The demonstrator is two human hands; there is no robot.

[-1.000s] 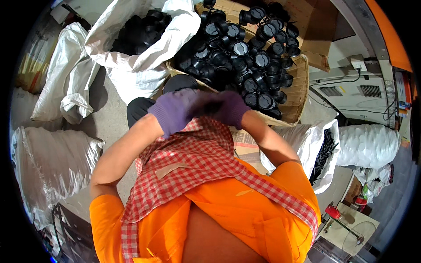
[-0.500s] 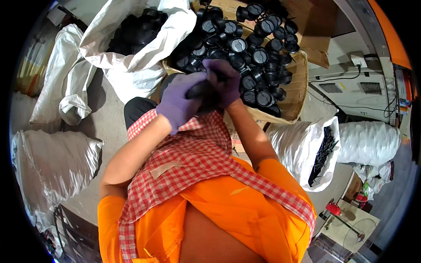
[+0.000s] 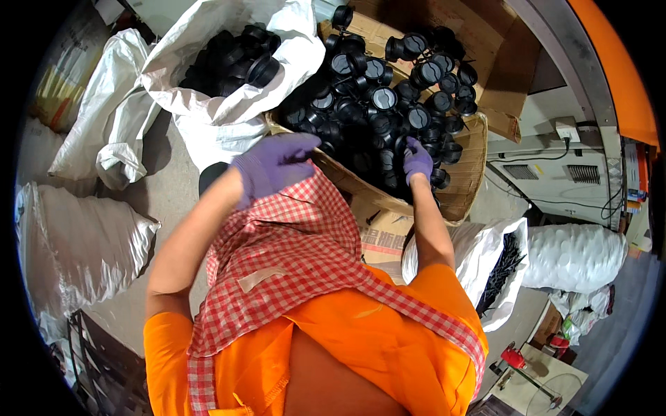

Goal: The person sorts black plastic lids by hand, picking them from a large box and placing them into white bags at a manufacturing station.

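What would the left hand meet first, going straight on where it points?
The left hand would probably meet the black parts heaped in the cardboard box; depth is unclear, so the box itself might come first.

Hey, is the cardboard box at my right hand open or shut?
Open: black parts show heaped inside the box, with your right hand among them.

Room interior: grey floor (image 3: 182, 184), light casting dark shadows.
Floor, left of the left hand (image 3: 274, 163): shadowed patch. Cabinet (image 3: 548, 187), right of the right hand (image 3: 417, 159): pale, two dark vents. Electrical box (image 3: 567, 129), same side: white, black cable. Panel (image 3: 621, 66), far right: orange.
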